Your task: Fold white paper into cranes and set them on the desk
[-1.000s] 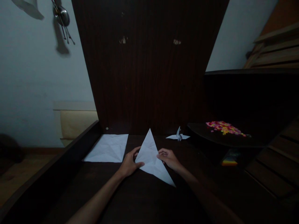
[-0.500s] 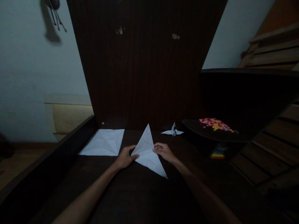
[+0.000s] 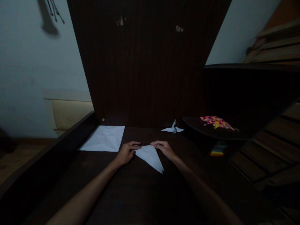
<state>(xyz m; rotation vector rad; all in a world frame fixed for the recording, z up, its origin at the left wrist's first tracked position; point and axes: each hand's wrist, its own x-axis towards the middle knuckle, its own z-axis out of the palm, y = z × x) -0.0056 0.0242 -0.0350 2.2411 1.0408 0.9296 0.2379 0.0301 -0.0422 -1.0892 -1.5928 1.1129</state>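
A white sheet of paper (image 3: 151,156), folded into a narrow triangle, lies on the dark desk with its point toward me on the right. My left hand (image 3: 126,152) is closed at the paper's upper left corner, fingers over the edge. At the upper right corner, my right hand (image 3: 164,149) has its fingers together on the fold. Behind my right hand stands a white origami crane (image 3: 173,129) with its wings spread. Flat creased white paper (image 3: 104,139) lies to the left of my left hand.
Many small pink, red and yellow pieces (image 3: 217,122) lie on a dark rounded shelf (image 3: 194,124) at the right. A raised board (image 3: 47,156) edges the desk (image 3: 126,193) on the left, and a tall dark panel (image 3: 150,72) rises behind it.
The paper's upper point has come down toward me, folding the sheet into a smaller triangle. Both hands have moved to its far edge, and the view has tilted slightly.
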